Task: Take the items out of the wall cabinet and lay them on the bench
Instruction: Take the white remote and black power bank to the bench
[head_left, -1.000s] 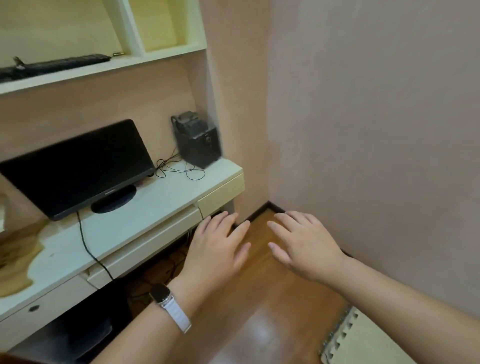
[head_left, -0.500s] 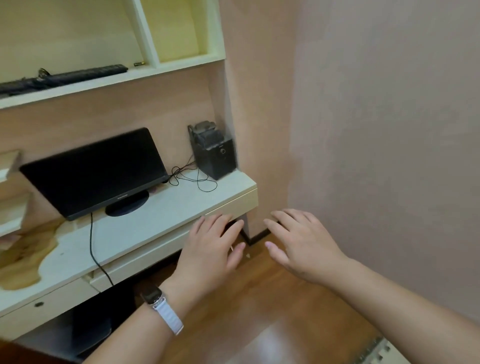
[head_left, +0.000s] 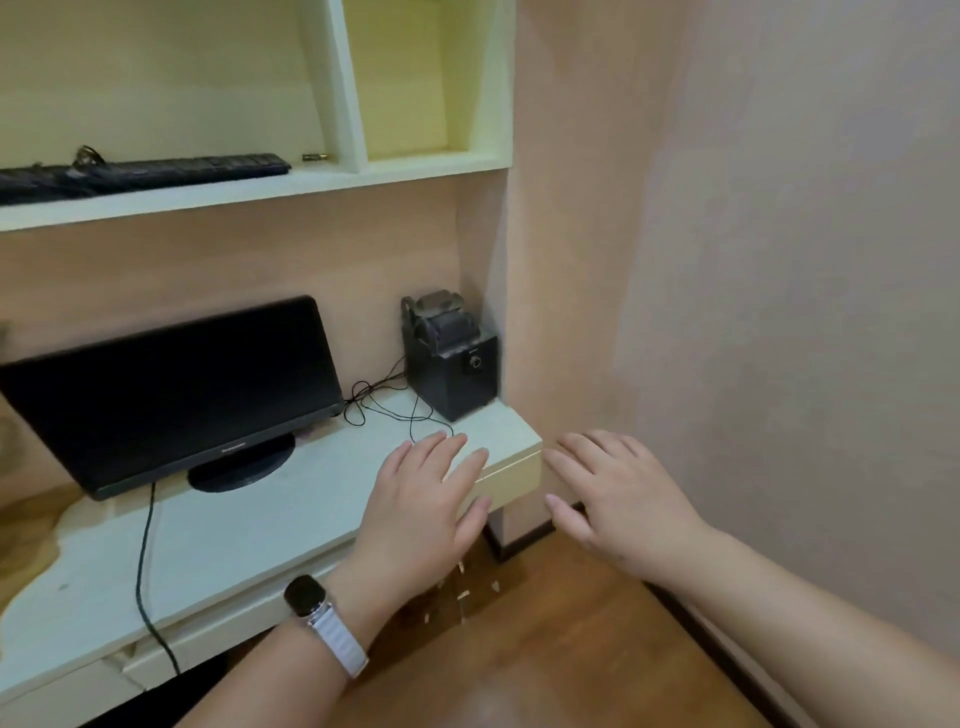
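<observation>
The pale green wall cabinet (head_left: 358, 176) hangs open at the top. On its left shelf lie a black keyboard (head_left: 156, 174) and a small brass-coloured piece (head_left: 314, 156); its right compartment looks bare. Below it runs the pale bench (head_left: 234, 530). My left hand (head_left: 423, 512), a watch on its wrist, hovers flat over the bench's right end, fingers apart and holding nothing. My right hand (head_left: 621, 496) floats palm down just past the bench's right corner, also with nothing in it.
A black monitor (head_left: 171, 389) stands on the bench with its cable (head_left: 143, 566) trailing over the front edge. A black speaker box (head_left: 452, 358) with loose wires sits in the back right corner. A pink wall closes the right side. Small scraps lie on the wooden floor (head_left: 519, 649).
The view has tilted up and shifted, showing more of the cabinet. Both hands have risen from over the floor to the level of the bench's right end.
</observation>
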